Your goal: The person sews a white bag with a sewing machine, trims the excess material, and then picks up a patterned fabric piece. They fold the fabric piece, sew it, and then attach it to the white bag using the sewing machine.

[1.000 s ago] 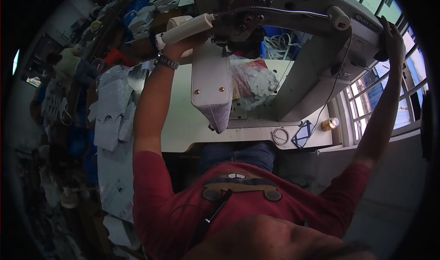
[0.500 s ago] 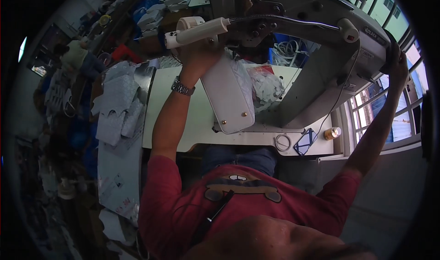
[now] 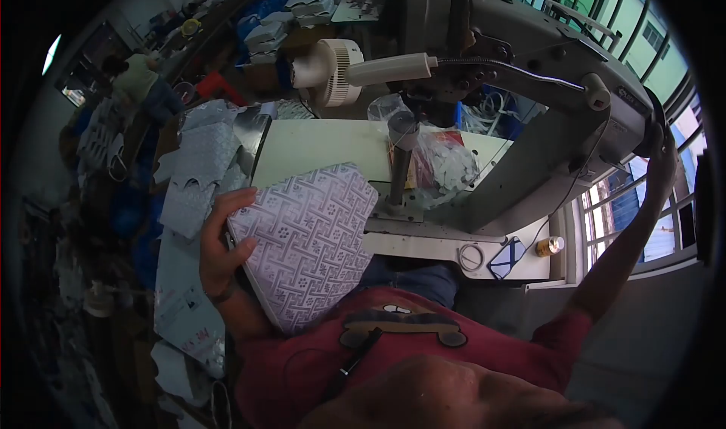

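My left hand (image 3: 227,240) is closed on the edge of a handbag (image 3: 310,247), its thumb on top. The handbag's side with a pale purple-grey lattice and flower pattern faces up, tilted in front of my body. A large grey sewing machine (image 3: 522,179) stands before me, its upright post (image 3: 401,156) bare and apart from the bag. At the far right, my right hand (image 3: 662,156) has its fingers around the machine's dark handwheel (image 3: 656,111).
A small fan (image 3: 338,73) and a gooseneck lamp (image 3: 389,69) hang over the table (image 3: 325,138). Plastic bags with white pieces (image 3: 454,164) lie behind the post. A phone (image 3: 505,258), a tape roll (image 3: 470,258) and a small can (image 3: 550,246) sit at right. Another person (image 3: 140,85) works far left.
My left hand has drawn the handbag off the machine post, toward my body and left, turning its patterned side up. The right hand stays at the handwheel.
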Motion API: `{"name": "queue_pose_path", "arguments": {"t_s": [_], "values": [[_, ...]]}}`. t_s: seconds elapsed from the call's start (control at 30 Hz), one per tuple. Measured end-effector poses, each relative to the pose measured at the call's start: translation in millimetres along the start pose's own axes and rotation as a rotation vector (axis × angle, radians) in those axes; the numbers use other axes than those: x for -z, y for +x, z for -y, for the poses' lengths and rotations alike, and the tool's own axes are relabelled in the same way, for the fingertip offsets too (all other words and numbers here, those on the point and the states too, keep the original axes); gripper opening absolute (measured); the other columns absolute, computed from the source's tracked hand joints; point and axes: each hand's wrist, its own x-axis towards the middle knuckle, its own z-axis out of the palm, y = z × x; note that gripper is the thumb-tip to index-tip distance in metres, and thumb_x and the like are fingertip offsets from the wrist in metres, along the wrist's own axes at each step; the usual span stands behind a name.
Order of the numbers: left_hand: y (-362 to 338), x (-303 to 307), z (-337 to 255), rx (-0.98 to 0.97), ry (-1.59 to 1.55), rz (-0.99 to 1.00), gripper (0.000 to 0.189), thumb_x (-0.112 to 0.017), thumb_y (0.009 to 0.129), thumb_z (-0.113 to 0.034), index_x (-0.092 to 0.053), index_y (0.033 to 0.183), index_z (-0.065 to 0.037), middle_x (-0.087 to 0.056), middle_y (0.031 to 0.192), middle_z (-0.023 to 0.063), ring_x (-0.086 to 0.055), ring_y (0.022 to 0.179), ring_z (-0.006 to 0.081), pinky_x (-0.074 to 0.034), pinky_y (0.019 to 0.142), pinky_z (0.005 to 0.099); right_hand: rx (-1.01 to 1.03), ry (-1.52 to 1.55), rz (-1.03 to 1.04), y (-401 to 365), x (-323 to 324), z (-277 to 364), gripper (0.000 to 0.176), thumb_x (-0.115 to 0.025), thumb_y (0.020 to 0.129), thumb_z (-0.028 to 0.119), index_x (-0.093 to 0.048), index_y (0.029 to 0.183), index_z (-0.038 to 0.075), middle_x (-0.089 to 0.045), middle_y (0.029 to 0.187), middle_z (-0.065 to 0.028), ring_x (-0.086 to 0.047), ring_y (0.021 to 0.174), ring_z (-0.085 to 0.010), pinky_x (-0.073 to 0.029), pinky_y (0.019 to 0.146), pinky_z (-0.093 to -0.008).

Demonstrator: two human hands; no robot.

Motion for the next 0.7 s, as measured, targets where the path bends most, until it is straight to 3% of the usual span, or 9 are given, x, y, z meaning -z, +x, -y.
{"name": "queue_pose_path", "arguments": {"t_s": [0.07, 0.13, 0.2, 0.27, 0.3, 0.4, 0.5, 0.57, 0.7], "values": [[-11, -1, 30, 0.173, -0.177, -0.064, 0.057, -0.073, 0.081, -0.019, -0.061, 0.134, 0.0, -0.061, 0.14, 0.0146, -0.058, 0.126, 0.0253, -0.044, 0.109, 0.0367, 0.089, 0.033, -0.295, -77, 18, 82, 0.038, -0.061, 0.106, 0.04, -0.069, 0.133, 0.013, -0.074, 0.119, -0.0097, -0.071, 0.101, -0.0169, -0.055, 0.086, -0.0318], [-15, -11, 55, 0.276, -0.259, -0.045, 0.046, -0.068, 0.09, -0.018, -0.063, 0.132, 0.001, -0.065, 0.133, 0.0112, -0.059, 0.121, 0.0199, -0.045, 0.106, 0.034, -0.013, 0.3, -0.127, -160, 5, 153, 0.028, -0.065, 0.107, 0.02, -0.068, 0.129, 0.004, -0.074, 0.106, -0.0032, -0.065, 0.087, -0.0097, -0.053, 0.077, -0.0254], [-7, -22, 71, 0.318, -0.265, -0.059, 0.042, -0.066, 0.093, -0.019, -0.064, 0.13, 0.001, -0.066, 0.129, 0.0097, -0.06, 0.118, 0.018, -0.046, 0.103, 0.0323, -0.194, 0.739, 0.737, -234, -6, 246, 0.026, -0.07, 0.103, 0.02, -0.068, 0.123, 0.004, -0.066, 0.093, -0.0001, -0.06, 0.086, -0.0068, -0.049, 0.074, -0.0238], [4, -24, 89, 0.333, -0.265, -0.066, 0.037, -0.064, 0.096, -0.019, -0.066, 0.128, 0.001, -0.068, 0.124, 0.0082, -0.061, 0.115, 0.0161, -0.047, 0.101, 0.0306, 0.196, 0.728, 1.226, -273, -29, 314, 0.044, -0.083, 0.089, 0.016, -0.066, 0.127, 0.003, -0.065, 0.107, -0.0121, -0.069, 0.096, -0.0224, -0.055, 0.083, -0.0342], [4, -30, 95, 0.359, -0.252, -0.049, 0.035, -0.064, 0.098, -0.021, -0.066, 0.126, 0.001, -0.069, 0.121, 0.0072, -0.062, 0.112, 0.0154, -0.048, 0.099, 0.0297, 0.379, 0.863, 1.166, -296, -41, 332, 0.044, -0.081, 0.091, 0.021, -0.066, 0.128, 0.004, -0.064, 0.113, -0.0159, -0.07, 0.093, -0.0355, -0.057, 0.081, -0.0408], [-3, -39, 102, 0.394, -0.264, -0.041, 0.034, -0.063, 0.1, -0.022, -0.067, 0.124, 0.001, -0.07, 0.117, 0.0061, -0.063, 0.107, 0.0143, -0.048, 0.096, 0.0283, 0.524, 1.09, 1.296, -325, -48, 376, 0.041, -0.079, 0.092, 0.018, -0.066, 0.128, 0.005, -0.064, 0.113, -0.0157, -0.07, 0.095, -0.0337, -0.057, 0.081, -0.0413], [-13, -39, 92, 0.437, -0.339, -0.069, 0.033, -0.062, 0.1, -0.021, -0.067, 0.124, 0.001, -0.07, 0.116, 0.0062, -0.063, 0.105, 0.014, -0.049, 0.095, 0.0277, 0.67, 1.074, 1.134, -345, -53, 407, 0.036, -0.074, 0.092, 0.012, -0.068, 0.127, 0.006, -0.064, 0.12, -0.0155, -0.071, 0.099, -0.0323, -0.058, 0.083, -0.0397], [-14, -39, 91, 0.471, -0.4, -0.09, 0.033, -0.062, 0.1, -0.021, -0.067, 0.124, 0.001, -0.07, 0.115, 0.0065, -0.063, 0.105, 0.014, -0.049, 0.095, 0.0278, 0.856, 0.933, 0.883, -365, -72, 413, 0.034, -0.071, 0.092, 0.012, -0.069, 0.125, 0.007, -0.066, 0.113, -0.0139, -0.071, 0.094, -0.0308, -0.059, 0.078, -0.0396], [-16, -38, 100, 0.431, -0.356, -0.11, 0.032, -0.062, 0.099, -0.02, -0.067, 0.123, 0.001, -0.07, 0.114, 0.007, -0.062, 0.105, 0.0133, -0.049, 0.094, 0.0272, 0.891, 0.737, 1.015, -379, -91, 412, 0.031, -0.068, 0.092, 0.012, -0.07, 0.123, 0.008, -0.067, 0.102, -0.0108, -0.071, 0.089, -0.0303, -0.058, 0.074, -0.0398]]}}
